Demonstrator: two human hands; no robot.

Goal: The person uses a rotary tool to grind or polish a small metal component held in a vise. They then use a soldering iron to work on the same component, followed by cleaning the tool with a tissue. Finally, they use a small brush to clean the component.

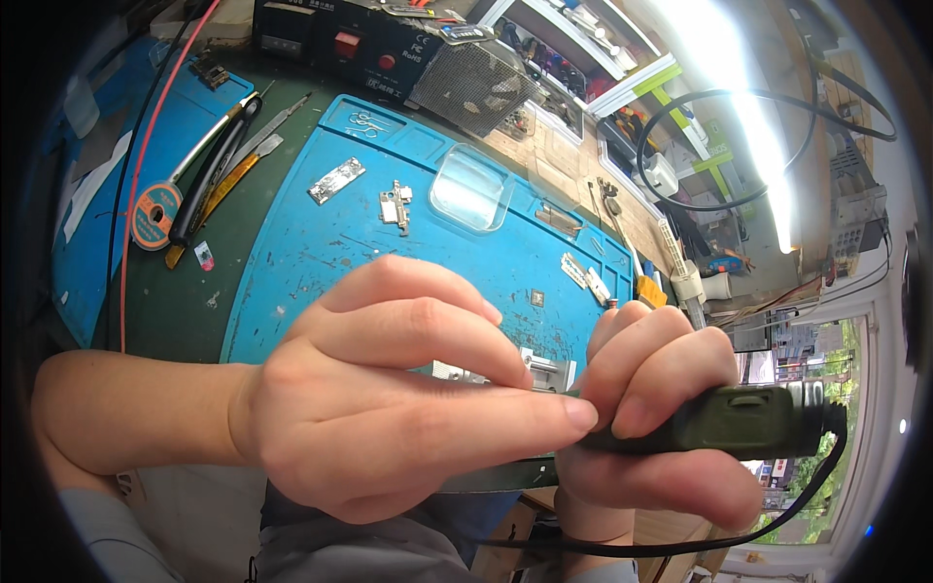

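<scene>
My right hand [661, 389] is wrapped around a dark green handheld device [743, 423] with a silver band and a black cable at its right end. My left hand [389, 408] reaches across from the left, its index fingertip against the device's left end. The left thumb is hidden behind the fingers, and the other left fingers are loosely bent. Both hands are raised above a blue work mat [282, 262]. Behind the fingers a small metal clamp-like fixture [551, 369] shows in part. What lies at the device's left tip is covered by my fingers.
On the mat lie a silver metal plate [336, 181], a small metal bracket [396, 206], a clear plastic tray [470, 189] and a tiny square chip [537, 298]. Left are a solder spool [155, 216] and knives [228, 175]. A dark box [340, 49] stands behind.
</scene>
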